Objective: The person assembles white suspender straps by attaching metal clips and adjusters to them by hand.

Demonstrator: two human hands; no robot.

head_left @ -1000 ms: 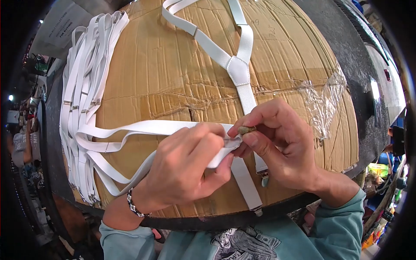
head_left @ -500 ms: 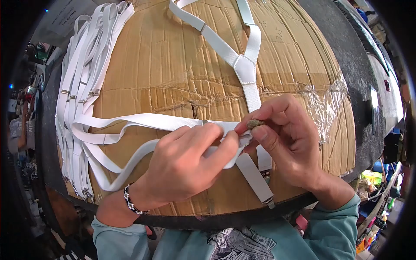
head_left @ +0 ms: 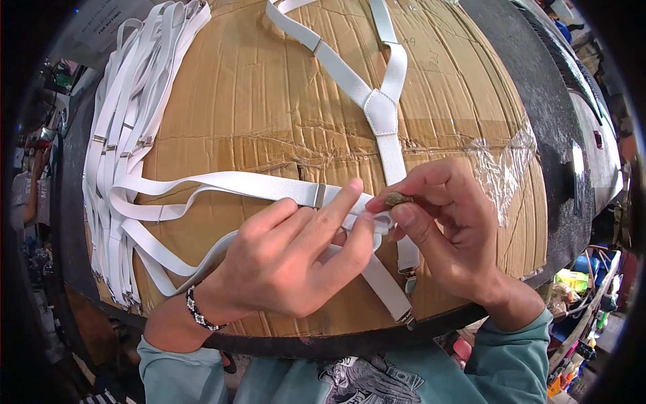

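White elastic suspenders (head_left: 343, 77) lie across the cardboard, their straps joined at a stitched white Y-shaped patch (head_left: 381, 111). Two metal clips (head_left: 406, 318) finish the lower straps, near the front edge. My left hand (head_left: 289, 259) is closed on another white suspender strap (head_left: 256, 184), which runs in from the left; its index finger is raised off the strap. My right hand (head_left: 457, 236) pinches a small brownish-green lump (head_left: 397, 199) between thumb and fingers, right beside the folded strap end. What the lump is made of I cannot tell.
A thick bundle of white suspenders (head_left: 128, 135) with metal adjusters lies along the left. Under everything is a creased cardboard sheet (head_left: 229, 121) on a dark table, with shiny clear tape (head_left: 505, 168) at its right. Coloured clutter (head_left: 572, 279) stands off to the lower right.
My left index finger has lifted and straightened away from the strap. The strap adjuster beside it now shows more. My right hand has dropped slightly, still pinching the lump.
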